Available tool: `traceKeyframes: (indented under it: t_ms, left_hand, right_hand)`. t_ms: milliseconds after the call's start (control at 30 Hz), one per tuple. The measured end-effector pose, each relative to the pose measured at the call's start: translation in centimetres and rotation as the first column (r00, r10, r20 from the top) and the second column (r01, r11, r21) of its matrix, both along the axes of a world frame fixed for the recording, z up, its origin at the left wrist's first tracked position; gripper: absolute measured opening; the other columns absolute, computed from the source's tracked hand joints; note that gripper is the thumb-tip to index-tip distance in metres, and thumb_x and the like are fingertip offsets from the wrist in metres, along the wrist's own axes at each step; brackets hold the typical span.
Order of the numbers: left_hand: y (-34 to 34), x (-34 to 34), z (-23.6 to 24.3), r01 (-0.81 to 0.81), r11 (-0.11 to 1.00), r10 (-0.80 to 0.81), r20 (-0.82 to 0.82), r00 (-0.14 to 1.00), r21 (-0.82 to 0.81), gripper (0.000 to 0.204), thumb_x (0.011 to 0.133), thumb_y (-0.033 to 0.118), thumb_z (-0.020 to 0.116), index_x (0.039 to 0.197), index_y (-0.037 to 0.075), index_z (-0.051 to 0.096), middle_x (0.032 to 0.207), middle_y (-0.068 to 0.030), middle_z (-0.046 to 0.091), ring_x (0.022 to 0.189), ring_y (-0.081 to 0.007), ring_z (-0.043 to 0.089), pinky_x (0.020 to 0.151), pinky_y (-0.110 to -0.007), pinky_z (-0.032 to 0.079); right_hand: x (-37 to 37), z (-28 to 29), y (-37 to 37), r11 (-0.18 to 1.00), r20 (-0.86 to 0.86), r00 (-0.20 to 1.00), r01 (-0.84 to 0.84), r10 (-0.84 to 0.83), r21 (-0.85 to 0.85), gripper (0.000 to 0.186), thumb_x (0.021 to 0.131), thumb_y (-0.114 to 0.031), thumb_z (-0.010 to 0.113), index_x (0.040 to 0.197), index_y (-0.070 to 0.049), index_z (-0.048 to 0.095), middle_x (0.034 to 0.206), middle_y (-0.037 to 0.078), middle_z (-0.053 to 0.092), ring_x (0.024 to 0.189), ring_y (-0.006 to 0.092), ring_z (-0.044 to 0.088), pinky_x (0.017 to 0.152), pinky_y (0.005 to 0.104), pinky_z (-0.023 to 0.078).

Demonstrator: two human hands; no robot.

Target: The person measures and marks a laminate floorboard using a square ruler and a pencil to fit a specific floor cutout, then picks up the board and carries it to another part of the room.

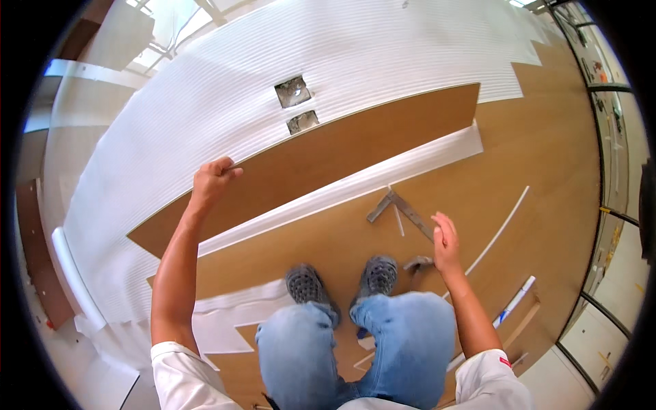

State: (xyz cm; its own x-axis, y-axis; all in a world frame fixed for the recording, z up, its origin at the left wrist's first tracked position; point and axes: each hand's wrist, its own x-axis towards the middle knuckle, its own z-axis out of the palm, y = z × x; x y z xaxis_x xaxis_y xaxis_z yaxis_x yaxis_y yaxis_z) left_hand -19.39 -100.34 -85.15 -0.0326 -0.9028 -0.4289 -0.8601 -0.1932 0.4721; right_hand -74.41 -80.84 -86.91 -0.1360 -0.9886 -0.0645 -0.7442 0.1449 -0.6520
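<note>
A long brown floor plank [328, 154] lies across in front of me, its far edge lifted and tilted up. My left hand [214, 179] is closed on that far edge, toward the plank's left end. My right hand [445, 242] holds nothing, its fingers stretched out above the laid floor. Close to it lie a metal pull bar [403, 206] with a bent end and what looks like a hammer [418, 262], whose handle is partly hidden. White foam underlay [342, 188] shows as a strip between the plank and the laid brown planks [547, 147].
Ribbed white foam underlay [205, 89] spreads beyond the plank, with two square cutouts [292, 91]. A foam roll [78, 277] lies at the left. Thin white strips [502, 225] and a white tube [516, 301] lie at right, before a black-framed glass partition [594, 137].
</note>
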Motion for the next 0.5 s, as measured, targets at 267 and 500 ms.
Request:
traceKeyframes:
  t_ms: [267, 500]
  left_hand:
    - [7.5, 1.0, 28.3, -0.011, 0.997, 0.031, 0.277, 0.960, -0.074, 0.031, 0.094, 0.039, 0.069, 0.087, 0.008, 0.070, 0.077, -0.0124, 0.069, 0.077, -0.0331, 0.066, 0.070, -0.046, 0.048]
    - [22.1, 3.3, 54.1, -0.301, 0.954, 0.280, 0.372, 0.885, -0.001, 0.035, 0.097, 0.042, 0.062, 0.088, 0.009, 0.073, 0.081, -0.0122, 0.071, 0.084, -0.0341, 0.068, 0.074, -0.047, 0.050]
  right_hand:
    - [-9.9, 21.8, 15.2, 0.850, 0.243, 0.912, 0.176, -0.330, 0.496, 0.028, 0.107, -0.014, 0.050, 0.127, -0.002, 0.064, 0.098, 0.010, 0.071, 0.085, 0.0179, 0.068, 0.080, 0.0291, 0.056]
    - [-3.5, 43.7, 15.0, 0.640, 0.260, 0.848, 0.117, -0.463, 0.760, 0.028, 0.106, -0.023, 0.055, 0.120, -0.001, 0.066, 0.090, 0.008, 0.071, 0.073, 0.0114, 0.064, 0.064, 0.0265, 0.052]
